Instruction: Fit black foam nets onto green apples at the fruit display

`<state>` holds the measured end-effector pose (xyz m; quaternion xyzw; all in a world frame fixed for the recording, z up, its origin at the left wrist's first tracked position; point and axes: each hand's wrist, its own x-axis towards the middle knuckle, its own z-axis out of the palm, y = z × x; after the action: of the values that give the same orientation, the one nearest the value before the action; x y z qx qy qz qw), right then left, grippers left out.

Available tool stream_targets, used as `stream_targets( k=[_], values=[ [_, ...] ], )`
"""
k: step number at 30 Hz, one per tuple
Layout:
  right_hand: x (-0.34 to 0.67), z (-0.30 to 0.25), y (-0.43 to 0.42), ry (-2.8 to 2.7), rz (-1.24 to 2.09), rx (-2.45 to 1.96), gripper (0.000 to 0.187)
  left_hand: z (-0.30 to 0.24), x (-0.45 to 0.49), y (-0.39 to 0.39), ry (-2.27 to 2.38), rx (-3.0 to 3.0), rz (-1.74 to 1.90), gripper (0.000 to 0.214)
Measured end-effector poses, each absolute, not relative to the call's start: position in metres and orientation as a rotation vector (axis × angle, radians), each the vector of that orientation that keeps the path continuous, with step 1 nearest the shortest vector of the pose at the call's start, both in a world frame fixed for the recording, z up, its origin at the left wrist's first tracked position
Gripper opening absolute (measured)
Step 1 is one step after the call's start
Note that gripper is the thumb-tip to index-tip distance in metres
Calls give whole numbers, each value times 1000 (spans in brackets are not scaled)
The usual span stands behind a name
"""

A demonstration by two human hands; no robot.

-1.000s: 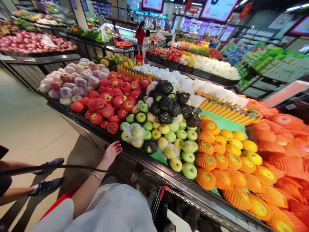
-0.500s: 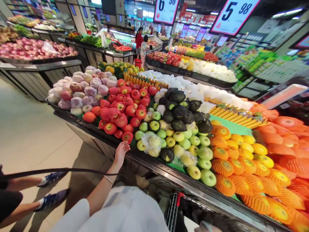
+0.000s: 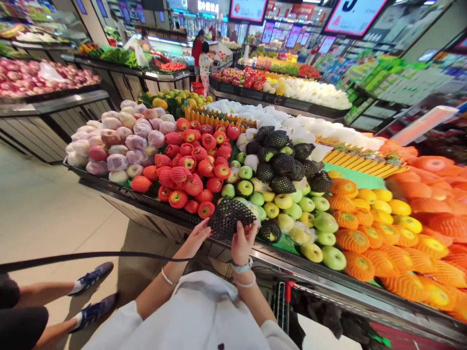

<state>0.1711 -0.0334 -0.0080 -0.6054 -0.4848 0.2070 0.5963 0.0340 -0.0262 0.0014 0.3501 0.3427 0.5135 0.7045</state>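
Note:
A black foam fruit net (image 3: 230,218) is held up over the front edge of the display, between both hands. My right hand (image 3: 243,240) pinches its lower right side, thumb against the mesh. At its lower left, my left hand (image 3: 200,236) has its fingers closed on the edge of the net. Whether a fruit is inside the net cannot be made out. Just behind it lie red apples in red foam nets (image 3: 189,182) and green apples (image 3: 295,210). Other black-netted fruit (image 3: 282,165) is piled on the green ones.
Orange-netted yellow fruit (image 3: 359,265) and wrapped pinkish fruit (image 3: 135,142) flank the apples. A metal rail (image 3: 292,272) runs along the stand's front. A shopping cart (image 3: 281,304) stands at my right. Another person's legs (image 3: 54,301) are at left, and a dark strap (image 3: 98,254) crosses there.
My right hand has come up from the bottom edge to the stand's front. A black foam net is now between both hands. My left hand has moved slightly right and closed on it.

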Motion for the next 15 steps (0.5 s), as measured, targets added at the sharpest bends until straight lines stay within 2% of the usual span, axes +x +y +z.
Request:
stream_targets(
  k=[5,9,15],
  values=[
    [150,2,-39,-1074,545,-1214,61,5,10,-20,1069,836,1315,25],
    [164,15,-41,-1389,441,-1138,37,14,-9,-25,1251,1091,1293,17],
    [172,18,-49,-1600,486,-1169,26,20,-13,-35,1209,1476,1297,20]
  ],
)
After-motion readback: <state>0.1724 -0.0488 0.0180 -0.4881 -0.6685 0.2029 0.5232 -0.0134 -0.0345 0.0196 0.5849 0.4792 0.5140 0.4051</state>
